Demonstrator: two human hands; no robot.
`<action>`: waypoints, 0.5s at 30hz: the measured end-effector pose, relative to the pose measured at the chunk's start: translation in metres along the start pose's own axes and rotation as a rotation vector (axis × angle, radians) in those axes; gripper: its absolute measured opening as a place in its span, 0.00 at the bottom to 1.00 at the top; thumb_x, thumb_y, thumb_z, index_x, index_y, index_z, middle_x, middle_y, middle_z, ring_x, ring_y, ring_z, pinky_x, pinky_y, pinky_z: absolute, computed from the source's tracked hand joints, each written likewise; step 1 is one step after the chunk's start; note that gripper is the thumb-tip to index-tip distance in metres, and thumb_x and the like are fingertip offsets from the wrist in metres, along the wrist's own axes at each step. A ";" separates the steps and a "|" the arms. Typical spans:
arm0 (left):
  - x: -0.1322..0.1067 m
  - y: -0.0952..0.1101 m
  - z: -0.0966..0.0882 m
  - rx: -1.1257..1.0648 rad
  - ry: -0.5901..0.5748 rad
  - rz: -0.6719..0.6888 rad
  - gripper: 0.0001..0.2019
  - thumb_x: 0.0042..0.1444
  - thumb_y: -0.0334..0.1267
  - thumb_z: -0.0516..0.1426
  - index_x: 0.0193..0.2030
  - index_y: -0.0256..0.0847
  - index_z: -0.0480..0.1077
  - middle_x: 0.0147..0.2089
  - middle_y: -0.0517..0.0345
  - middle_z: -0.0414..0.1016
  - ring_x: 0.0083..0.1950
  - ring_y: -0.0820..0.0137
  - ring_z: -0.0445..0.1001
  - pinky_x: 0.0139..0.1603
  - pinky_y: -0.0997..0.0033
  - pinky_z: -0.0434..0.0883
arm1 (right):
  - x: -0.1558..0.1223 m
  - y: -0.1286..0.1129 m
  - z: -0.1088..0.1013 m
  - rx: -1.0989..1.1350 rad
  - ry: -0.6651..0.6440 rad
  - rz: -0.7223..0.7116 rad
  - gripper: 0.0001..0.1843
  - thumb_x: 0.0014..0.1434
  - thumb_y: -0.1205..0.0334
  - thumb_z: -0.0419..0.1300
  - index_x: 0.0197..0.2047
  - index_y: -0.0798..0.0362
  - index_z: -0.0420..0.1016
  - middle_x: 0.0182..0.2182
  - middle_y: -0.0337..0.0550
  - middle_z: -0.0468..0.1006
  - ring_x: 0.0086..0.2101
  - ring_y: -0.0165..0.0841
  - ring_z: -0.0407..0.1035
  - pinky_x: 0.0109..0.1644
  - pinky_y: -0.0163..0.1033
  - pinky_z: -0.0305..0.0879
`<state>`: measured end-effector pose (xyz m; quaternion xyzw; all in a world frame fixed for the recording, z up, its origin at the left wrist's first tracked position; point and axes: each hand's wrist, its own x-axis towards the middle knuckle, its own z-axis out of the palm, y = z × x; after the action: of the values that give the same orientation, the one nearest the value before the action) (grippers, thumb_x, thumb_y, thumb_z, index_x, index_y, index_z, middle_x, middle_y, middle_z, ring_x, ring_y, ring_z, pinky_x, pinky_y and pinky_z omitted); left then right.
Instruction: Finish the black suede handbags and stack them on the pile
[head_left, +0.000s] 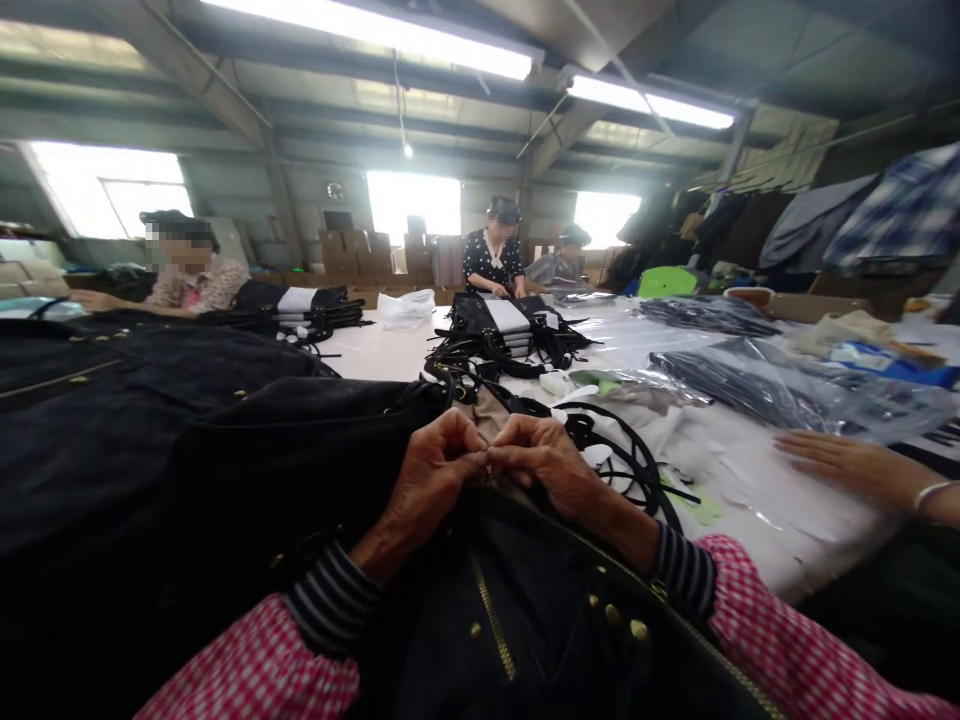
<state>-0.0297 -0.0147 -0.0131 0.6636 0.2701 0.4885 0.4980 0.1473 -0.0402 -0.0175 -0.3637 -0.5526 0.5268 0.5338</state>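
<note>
My left hand (446,468) and my right hand (546,462) meet in the middle of the head view, thumbs and fingertips pinched together. Whatever small thing sits between the fingertips is too tiny to make out. Just below them a black jacket (547,590) with a brass-coloured zip (491,615) and gold snap buttons (613,613) spreads toward me. Beige cloth (491,415) shows behind my fingers. To the left, more black garments (285,450) lie heaped up against the jacket.
Black straps (630,450) curl on the white table (765,510). A bundled black stack (510,330) stands further back, and plastic-wrapped garments (795,380) lie at right. A co-worker's hand (847,465) rests on the table's right side. Other people (495,250) work across the table.
</note>
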 end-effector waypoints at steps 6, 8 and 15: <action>0.005 0.000 -0.008 -0.068 -0.069 -0.114 0.15 0.48 0.37 0.70 0.33 0.38 0.67 0.28 0.62 0.75 0.28 0.73 0.73 0.30 0.75 0.69 | -0.001 0.000 0.004 0.065 -0.051 -0.024 0.12 0.50 0.60 0.73 0.29 0.56 0.75 0.22 0.33 0.74 0.17 0.20 0.54 0.19 0.29 0.44; 0.007 -0.001 -0.008 -0.005 -0.062 -0.101 0.14 0.51 0.40 0.69 0.35 0.38 0.69 0.29 0.61 0.76 0.29 0.72 0.73 0.32 0.74 0.69 | 0.000 0.000 0.007 0.041 0.006 -0.057 0.12 0.50 0.58 0.72 0.28 0.56 0.76 0.21 0.34 0.73 0.17 0.20 0.55 0.20 0.29 0.46; -0.007 0.021 -0.007 0.622 -0.155 0.318 0.05 0.67 0.36 0.56 0.43 0.43 0.74 0.57 0.53 0.73 0.58 0.63 0.71 0.55 0.64 0.69 | -0.020 -0.042 -0.046 -0.268 0.311 -0.304 0.10 0.55 0.57 0.67 0.38 0.53 0.82 0.25 0.37 0.75 0.23 0.27 0.64 0.24 0.32 0.56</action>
<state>-0.0410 -0.0256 0.0039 0.8522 0.2606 0.4027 0.2091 0.2019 -0.0582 0.0137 -0.4205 -0.5770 0.3005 0.6324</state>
